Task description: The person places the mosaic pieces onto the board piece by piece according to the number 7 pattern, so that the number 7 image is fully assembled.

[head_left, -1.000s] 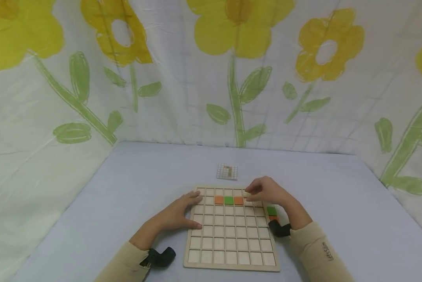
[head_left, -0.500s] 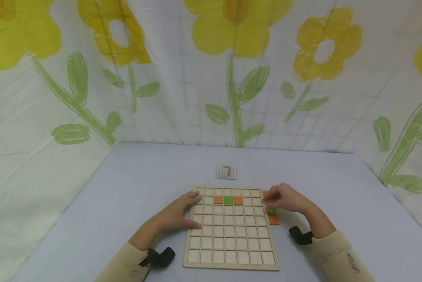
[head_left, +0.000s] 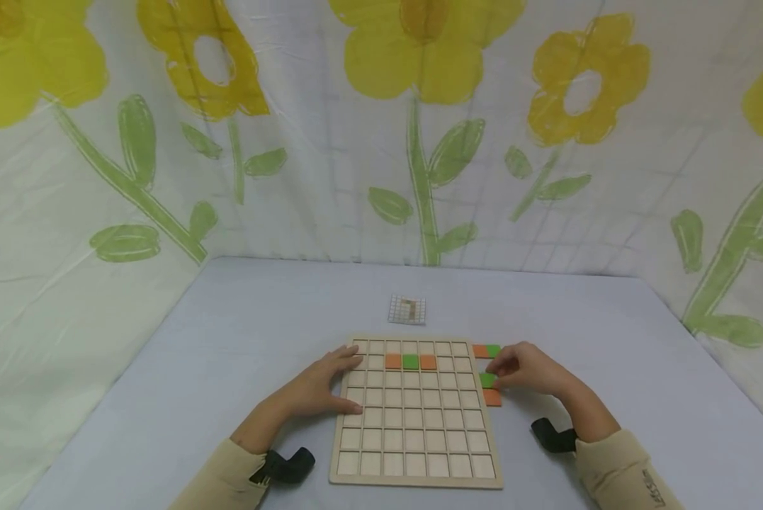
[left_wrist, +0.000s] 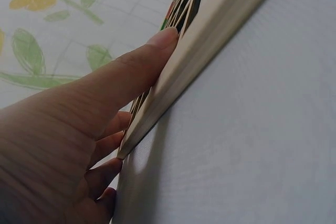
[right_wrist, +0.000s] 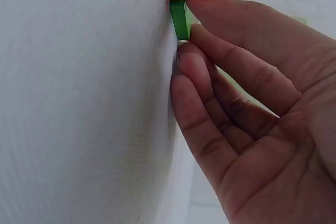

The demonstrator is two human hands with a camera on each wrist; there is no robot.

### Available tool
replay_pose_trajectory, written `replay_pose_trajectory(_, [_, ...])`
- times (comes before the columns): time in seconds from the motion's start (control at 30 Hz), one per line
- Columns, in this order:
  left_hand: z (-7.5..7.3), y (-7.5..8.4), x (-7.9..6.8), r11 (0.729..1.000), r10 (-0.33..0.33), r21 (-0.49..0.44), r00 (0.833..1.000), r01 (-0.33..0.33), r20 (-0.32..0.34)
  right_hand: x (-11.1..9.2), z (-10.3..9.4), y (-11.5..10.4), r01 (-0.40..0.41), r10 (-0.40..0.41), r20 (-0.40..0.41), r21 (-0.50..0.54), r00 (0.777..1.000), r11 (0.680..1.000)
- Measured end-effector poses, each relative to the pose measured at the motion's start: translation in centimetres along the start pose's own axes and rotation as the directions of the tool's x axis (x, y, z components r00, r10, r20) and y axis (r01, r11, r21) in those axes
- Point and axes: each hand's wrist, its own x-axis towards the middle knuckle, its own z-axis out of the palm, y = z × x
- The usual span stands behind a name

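The right hand has its thumb and index finger set a little apart, their tips at opposite ends of a green square tile; whether they press hard enough to grip it, I cannot tell; the other fingers curl behind, close to the white tabletop; that tile lies flat just beside the right edge of the wooden grid board, with an orange square tile next to it on the near side, while an orange-and-green pair of tiles lies by the board's far right corner; the left hand is spread along the board's left edge, fingers apart, thumb resting on the rim, apparently steadying it; in the second row from the far side, three tiles sit side by side in their cells, orange, green, orange; beyond the board lies a small gridded pattern card, its coloured cells too small to read surely; the step in hand looks like picking up the green tile; the next move seems to call for a firm pinch on its edges and a lift that leaves the neighbouring orange one undisturbed, then a check of the card before choosing a cell.
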Motion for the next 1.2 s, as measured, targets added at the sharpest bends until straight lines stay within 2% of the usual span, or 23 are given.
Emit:
replay_pose_trajectory(0.3, [-0.06, -0.01, -0.09, 1.0, 0.002, -0.005, 1.0, -0.002, -0.004, -0.07, 0.16, 0.07, 0.047, -0.047, -0.019, -0.017, 0.999, 0.999])
replay_pose_trajectory(0.57, [-0.09, -0.05, -0.08, 1.0, 0.018, -0.025, 1.0, -0.018, 0.005, -0.12, 0.29, 0.17, 0.038, -0.038, -0.007, -0.035, 0.999, 0.999])
replay_pose_trajectory(0.77, [-0.16, 0.01, -0.16, 1.0, 0.013, -0.023, 1.0, -0.013, 0.001, 0.08, 0.1, 0.14, 0.071, -0.071, 0.0, -0.07, 0.997, 0.995])
replay_pose_trajectory(1.2, [-0.03, -0.14, -0.11, 0.999, 0.025, -0.027, 1.0, -0.025, 0.001, 0.39, -0.54, -0.52, 0.056, -0.055, 0.025, -0.064, 0.998, 0.996])
